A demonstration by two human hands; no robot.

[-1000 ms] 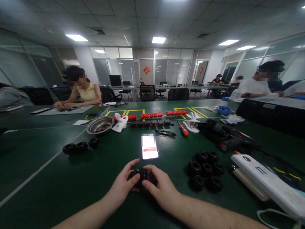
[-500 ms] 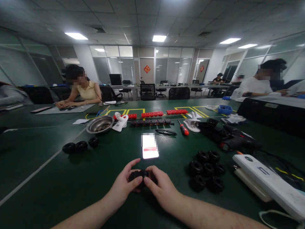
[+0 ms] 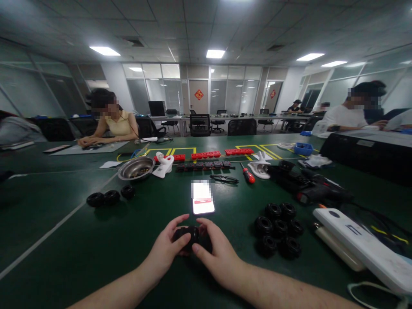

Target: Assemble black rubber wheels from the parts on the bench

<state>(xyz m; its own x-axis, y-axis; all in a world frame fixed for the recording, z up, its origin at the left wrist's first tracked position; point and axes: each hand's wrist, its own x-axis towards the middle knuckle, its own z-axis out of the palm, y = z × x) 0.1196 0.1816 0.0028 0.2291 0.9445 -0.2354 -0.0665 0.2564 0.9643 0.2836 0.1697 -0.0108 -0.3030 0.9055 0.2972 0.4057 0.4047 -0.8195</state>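
Head view, lower centre: we see our left hand [image 3: 167, 249] and right hand [image 3: 216, 253] meeting over a small black wheel part [image 3: 192, 237] held just above the green table [image 3: 96, 249]. The left thumb and fingers pinch the part from its left side, the thumb lying across its front; the right fingers curl over its top and right side, pressed close together. Compared with a second ago, both hands stay clamped on the part in nearly the same spot, though the right thumb has slid further in toward the left one, covering more of the black piece.

Just beyond the hands lies a lit phone [image 3: 202, 202], unmoved. To the right of centre sits a cluster of black wheels [image 3: 279, 229], and past them, at the right edge, a white power strip [image 3: 363, 249]. At the left of centre three more black wheels [image 3: 111, 196] lie in a row.

Further back we find a metal bowl [image 3: 136, 168], a red-handled screwdriver [image 3: 247, 173] and a black power drill [image 3: 313, 189], all where they were. At the upper left a person in a yellow top [image 3: 116, 124] sits at the table with both hands on a grey mat.
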